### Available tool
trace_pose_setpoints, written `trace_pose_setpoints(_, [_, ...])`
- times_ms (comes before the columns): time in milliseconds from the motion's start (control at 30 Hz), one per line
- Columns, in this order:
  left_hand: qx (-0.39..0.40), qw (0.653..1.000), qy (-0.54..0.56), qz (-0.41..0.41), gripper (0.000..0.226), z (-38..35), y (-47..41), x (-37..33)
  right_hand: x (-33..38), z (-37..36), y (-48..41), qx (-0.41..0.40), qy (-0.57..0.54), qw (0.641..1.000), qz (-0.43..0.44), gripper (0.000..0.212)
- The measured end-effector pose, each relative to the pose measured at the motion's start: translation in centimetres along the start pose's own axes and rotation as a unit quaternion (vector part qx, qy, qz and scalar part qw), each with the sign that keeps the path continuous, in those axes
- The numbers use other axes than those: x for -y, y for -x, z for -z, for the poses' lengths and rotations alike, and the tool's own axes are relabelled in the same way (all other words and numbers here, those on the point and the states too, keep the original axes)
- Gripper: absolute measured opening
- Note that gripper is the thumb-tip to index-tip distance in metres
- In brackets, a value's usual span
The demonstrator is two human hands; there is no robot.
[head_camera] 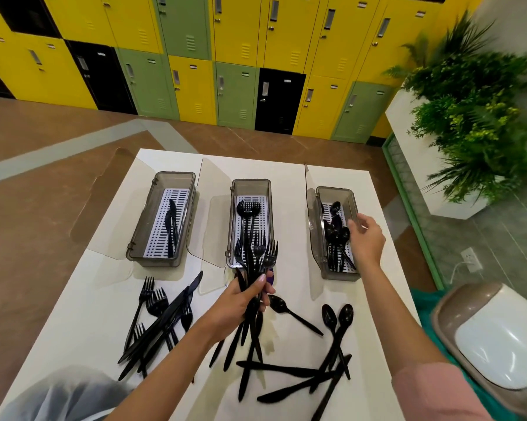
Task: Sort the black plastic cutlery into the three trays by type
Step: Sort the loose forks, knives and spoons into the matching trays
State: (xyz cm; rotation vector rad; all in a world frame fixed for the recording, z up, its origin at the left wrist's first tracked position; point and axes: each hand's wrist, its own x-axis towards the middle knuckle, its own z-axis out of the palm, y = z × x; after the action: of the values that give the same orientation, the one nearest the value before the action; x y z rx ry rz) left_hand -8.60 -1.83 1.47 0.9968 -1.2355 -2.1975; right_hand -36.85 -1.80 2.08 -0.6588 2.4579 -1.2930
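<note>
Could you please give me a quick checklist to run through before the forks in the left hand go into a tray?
1. Grip of the left hand on the fork bundle: fingers curled round the handles. Ok.
2. Forks only in the bundle: the visible heads have tines, but the handles below could hide another type. Cannot tell.
3. Target, the middle tray: open, with forks in it. Ok.
4. Path clear of the right hand: it is over the right tray of spoons, fingers relaxed. Ok.
5. Sorting finished on the table: loose cutlery lies unsorted. Not ok.
</note>
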Motion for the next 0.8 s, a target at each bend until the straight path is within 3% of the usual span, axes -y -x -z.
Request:
trace_pose_setpoints(133, [0.012,1.0,0.012,0.004,0.029,0.1,0.0,-0.2,2.8,-0.4,4.7,0.011,-0.045,0.996,0.079,0.025])
trace_pose_setpoints(267, [0.022,0.999,0.024,0.004,0.027,-0.1,0.2,-0.3,4.8,-1.6,10.9,0.122,-0.071,0.978,0.151,0.014])
trace_pose_setpoints(400, [0.046,0.999,0.012,-0.003,0.027,0.0,0.7,-0.6,4.5,-4.1,14.2,0.236,-0.002,0.964,0.119,0.038])
trace_pose_setpoints(500, [0.052,0.999,0.009,-0.007,0.026,0.2,1.2,-0.7,4.8,-4.8,14.3,0.271,0.005,0.958,0.089,0.038])
trace_pose_setpoints(600, [0.046,0.999,0.005,0.001,0.026,0.5,1.9,-0.7,5.3,-5.2,13.4,0.265,-0.056,0.961,0.052,0.035])
trace_pose_setpoints(700, [0.041,0.999,0.007,0.003,0.032,0.9,2.2,-0.6,7.0,-5.1,12.6,0.214,-0.197,0.957,0.006,0.028])
trace_pose_setpoints(800, [0.037,0.999,0.003,0.007,0.032,1.3,2.5,-0.5,8.7,-4.5,11.9,0.162,-0.261,0.951,0.024,0.032])
